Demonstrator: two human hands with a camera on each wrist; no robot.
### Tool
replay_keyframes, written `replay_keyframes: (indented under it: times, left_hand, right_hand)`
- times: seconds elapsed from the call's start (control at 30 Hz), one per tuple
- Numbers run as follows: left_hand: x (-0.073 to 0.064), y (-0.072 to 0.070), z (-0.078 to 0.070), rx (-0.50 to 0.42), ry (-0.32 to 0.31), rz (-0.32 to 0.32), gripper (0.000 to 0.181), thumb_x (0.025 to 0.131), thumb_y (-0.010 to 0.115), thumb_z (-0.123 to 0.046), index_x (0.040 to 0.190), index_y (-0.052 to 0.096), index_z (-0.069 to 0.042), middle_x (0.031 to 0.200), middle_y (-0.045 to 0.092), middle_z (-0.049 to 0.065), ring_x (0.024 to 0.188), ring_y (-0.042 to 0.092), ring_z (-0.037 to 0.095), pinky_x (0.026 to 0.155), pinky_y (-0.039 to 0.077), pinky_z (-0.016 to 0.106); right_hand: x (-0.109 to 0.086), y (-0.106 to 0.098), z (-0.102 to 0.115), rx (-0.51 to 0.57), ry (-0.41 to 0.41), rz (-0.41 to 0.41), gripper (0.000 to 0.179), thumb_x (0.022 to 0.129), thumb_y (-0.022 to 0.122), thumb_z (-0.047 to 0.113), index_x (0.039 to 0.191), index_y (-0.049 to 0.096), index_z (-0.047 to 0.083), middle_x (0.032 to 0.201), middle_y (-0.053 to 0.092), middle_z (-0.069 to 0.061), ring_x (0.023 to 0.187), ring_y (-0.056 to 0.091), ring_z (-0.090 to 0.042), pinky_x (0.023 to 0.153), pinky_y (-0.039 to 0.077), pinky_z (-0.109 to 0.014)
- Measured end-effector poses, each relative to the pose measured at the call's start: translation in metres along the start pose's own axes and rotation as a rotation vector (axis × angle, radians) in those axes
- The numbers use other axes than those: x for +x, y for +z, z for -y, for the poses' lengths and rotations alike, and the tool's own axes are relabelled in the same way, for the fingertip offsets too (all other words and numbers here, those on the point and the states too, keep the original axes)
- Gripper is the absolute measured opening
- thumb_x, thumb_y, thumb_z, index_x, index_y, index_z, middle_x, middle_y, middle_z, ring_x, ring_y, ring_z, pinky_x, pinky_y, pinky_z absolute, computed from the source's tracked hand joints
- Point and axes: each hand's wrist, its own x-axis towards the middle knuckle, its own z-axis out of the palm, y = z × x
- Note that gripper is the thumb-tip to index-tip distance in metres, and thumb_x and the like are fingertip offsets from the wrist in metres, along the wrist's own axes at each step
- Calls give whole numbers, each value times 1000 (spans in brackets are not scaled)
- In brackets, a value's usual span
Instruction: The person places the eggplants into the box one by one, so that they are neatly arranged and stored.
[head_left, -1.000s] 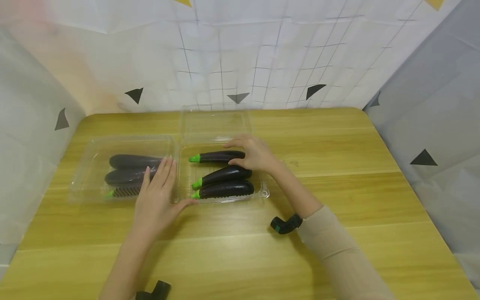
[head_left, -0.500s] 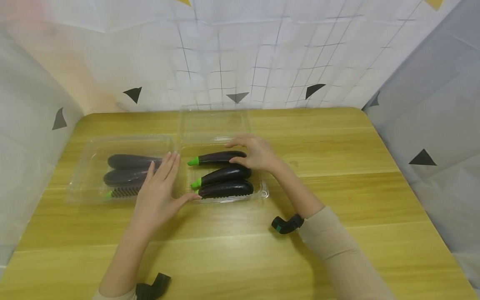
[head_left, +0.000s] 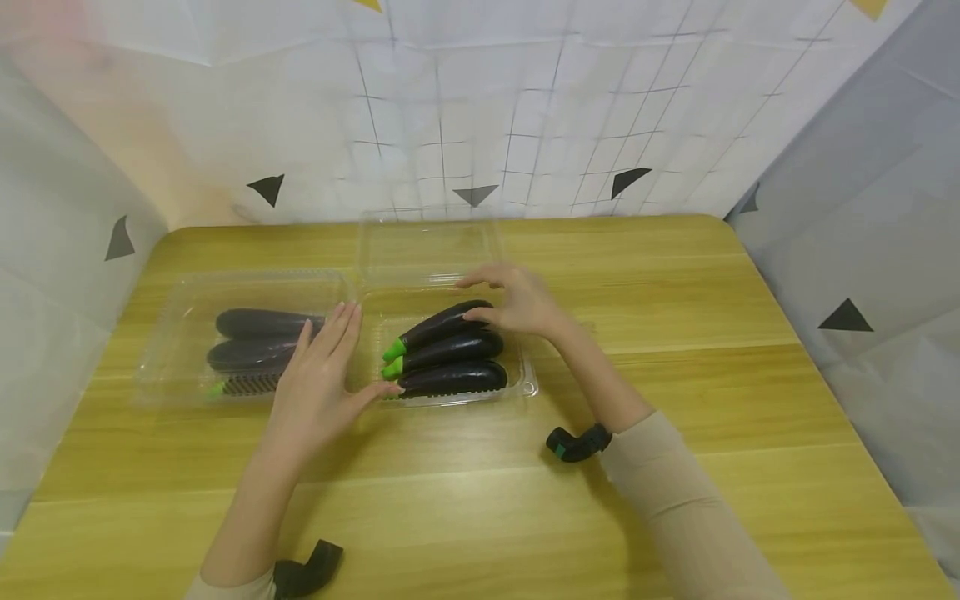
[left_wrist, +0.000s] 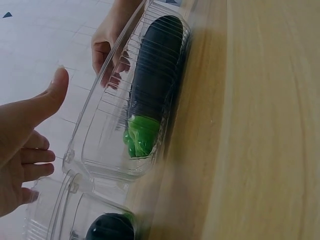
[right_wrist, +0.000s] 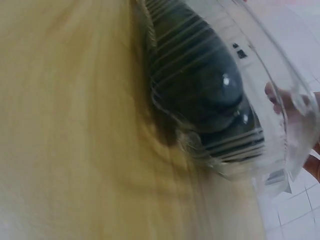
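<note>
Three eggplants lie side by side in an open clear plastic clamshell box, green stems to the left. My right hand is at the right end of the rearmost eggplant, thumb by it and fingers spread behind. That eggplant slants, its stem close to the middle eggplant. The front eggplant lies along the near wall. My left hand has its fingers extended over the right side of a second clear box; its thumb reaches the open box's near left corner. In the right wrist view, fingers show behind the clear wall.
Dark eggplants show inside the left box, which stands against the open one. The open box's lid lies back towards the white wall sheet. All stand on a wooden table. Black wrist mounts sit on both forearms.
The rear eggplant's stem end has swung forward to the middle eggplant. My right hand has moved slightly right and its fingers have parted from the eggplant. My left hand has shifted little.
</note>
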Motion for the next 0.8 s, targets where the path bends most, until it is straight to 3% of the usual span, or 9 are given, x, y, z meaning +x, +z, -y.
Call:
replay_keyframes:
  times: [0.33,0.57,0.8]
  left_hand:
    - [4,-1,0,-18,8,-33,105,72,80,-49,148,30,3,153,30,20,142,26,33,117,13,49]
    - [9,-5,2,-47,6,-44,105,71,82,-46,149,30,1,151,33,20,141,28,32,118,12,47]
    - [17,-11,6,-87,-38,1,105,72,82,-43,151,26,-2,153,30,20,142,26,33,118,12,49]
  right_hand:
    - [2,-13,-12,6,57,-71,41,77,82,24,114,70,9,115,69,-2,107,61,-27,84,55,-40]
    - [3,-16,-20,-86,124,-119,42,77,82,34,114,71,17,115,68,2,104,54,-20,82,52,-36]
    - [5,-17,-28,-120,174,-151,39,79,79,37,112,72,18,119,65,0,113,47,-22,93,43,-41]
